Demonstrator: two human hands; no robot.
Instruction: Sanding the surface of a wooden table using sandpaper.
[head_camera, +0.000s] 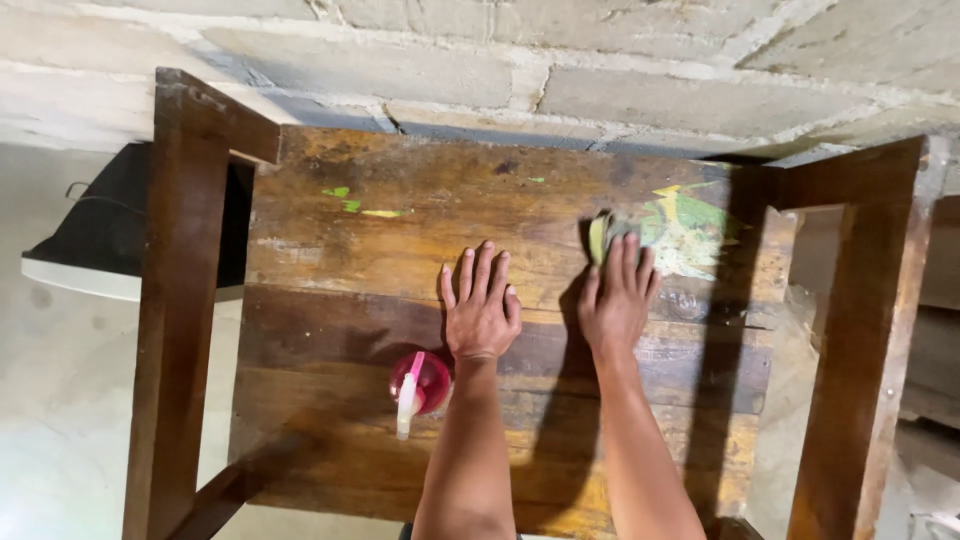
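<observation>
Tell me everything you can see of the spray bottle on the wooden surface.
The spray bottle stands upright on the worn wooden surface, seen from above. Its round body looks like translucent red-pink plastic; a white trigger head with a pink strip lies across the top, its long end pointing toward the near edge. Nothing grips it: the left hand rests flat on the wood just beside it, apparently not touching.

Worn wooden table (340, 250) bears a pink spray bottle (418, 385) and a sponge (604, 235)
</observation>
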